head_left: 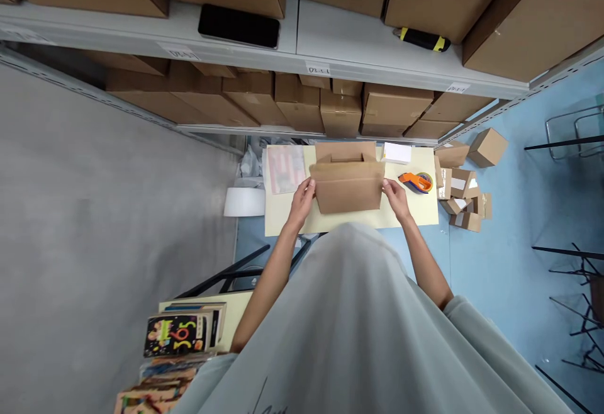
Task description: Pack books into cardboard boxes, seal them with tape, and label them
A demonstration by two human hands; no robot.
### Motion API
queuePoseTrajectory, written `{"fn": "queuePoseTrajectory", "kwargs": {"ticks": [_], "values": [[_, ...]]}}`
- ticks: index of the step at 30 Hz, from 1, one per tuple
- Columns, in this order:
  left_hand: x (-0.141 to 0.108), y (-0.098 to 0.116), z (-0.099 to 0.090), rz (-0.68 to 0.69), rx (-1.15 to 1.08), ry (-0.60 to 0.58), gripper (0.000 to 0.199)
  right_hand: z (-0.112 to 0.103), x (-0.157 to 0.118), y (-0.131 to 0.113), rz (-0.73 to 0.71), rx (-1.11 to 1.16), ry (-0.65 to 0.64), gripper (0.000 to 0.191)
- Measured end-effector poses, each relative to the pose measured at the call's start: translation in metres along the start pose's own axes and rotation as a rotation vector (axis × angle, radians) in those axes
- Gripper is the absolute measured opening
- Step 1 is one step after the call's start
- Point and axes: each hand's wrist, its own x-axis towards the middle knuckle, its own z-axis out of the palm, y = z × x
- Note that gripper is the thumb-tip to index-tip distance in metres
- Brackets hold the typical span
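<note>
A brown cardboard box (348, 192) stands on the pale yellow table (283, 218) in front of me, its top flaps raised. My left hand (302, 201) grips the box at its left side, fingers partly hidden behind the cardboard. At the opposite side my right hand (395, 197) pinches the box's right edge. Right of that hand lies an orange tape dispenser (411, 180) with a roll of tape. Behind it is a small white box (397, 153). A flat sheet with pink and white print (285, 168) lies left of the cardboard box.
Over the table's far side runs a metal shelf (330, 55) loaded with cartons, a black phone (239, 26) and a yellow-black utility knife (423, 39). Small cartons (465, 194) are heaped on the floor at right. Stacked books (177, 335) sit at lower left, beside a grey wall (94, 212).
</note>
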Motion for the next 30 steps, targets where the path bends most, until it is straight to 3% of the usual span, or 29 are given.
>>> {"fn": "queuePoseTrajectory", "kwargs": {"ticks": [3,6,9,14,19,23,26,30], "values": [[-0.021,0.0,-0.004,-0.029,-0.086,0.001,0.075,-0.005,-0.02,-0.003,0.003,0.106,0.002,0.07],[-0.031,-0.012,-0.003,-0.093,-0.052,-0.012,0.075,-0.006,-0.031,0.006,0.104,0.102,-0.014,0.078],[-0.033,-0.026,-0.001,-0.117,0.042,-0.039,0.079,-0.006,-0.033,0.019,0.212,0.0,-0.019,0.082],[-0.028,-0.027,0.004,-0.01,0.323,0.02,0.103,0.004,-0.023,0.02,0.135,-0.317,0.061,0.094],[-0.019,-0.006,0.038,0.173,0.584,0.042,0.131,0.04,-0.002,0.013,0.04,-0.595,0.036,0.124],[-0.016,0.004,0.057,0.16,0.69,0.052,0.126,0.059,0.005,0.012,-0.022,-0.709,0.041,0.108],[-0.016,0.003,0.044,0.158,0.656,0.083,0.11,0.043,0.001,0.008,0.025,-0.72,0.004,0.091],[-0.014,-0.006,0.004,0.058,0.398,0.084,0.086,-0.004,-0.011,0.009,-0.001,-0.535,-0.045,0.073]]}}
